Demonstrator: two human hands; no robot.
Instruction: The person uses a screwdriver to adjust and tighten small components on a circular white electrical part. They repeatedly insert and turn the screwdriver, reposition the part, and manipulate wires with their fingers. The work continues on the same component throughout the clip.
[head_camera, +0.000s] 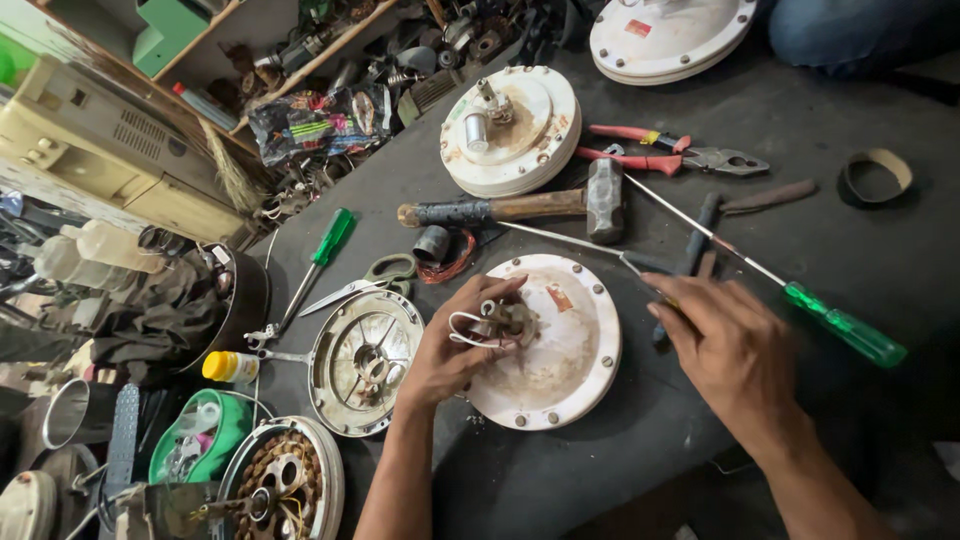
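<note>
Your left hand (455, 345) is pinching the fan motor's (545, 340) white leads (468, 330); right hand (730, 345), loosely spread, is resting beside it. Tugging risks snapping them.

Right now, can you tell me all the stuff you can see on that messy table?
Round fan motor covers: three, white, middle and top.
Open housing: one, grey metal, left of middle.
Winding: one, copper, bottom left.
Hammer: one, wooden handle, centre.
Pliers: one, red handles, top right.
Screwdrivers: two, green handles, right and left.
Scissors: one, metal, centre left.
Tape roll: one, far right.
Left hand: on the cover's middle shaft.
Right hand: beside the cover, on a tool.
</note>
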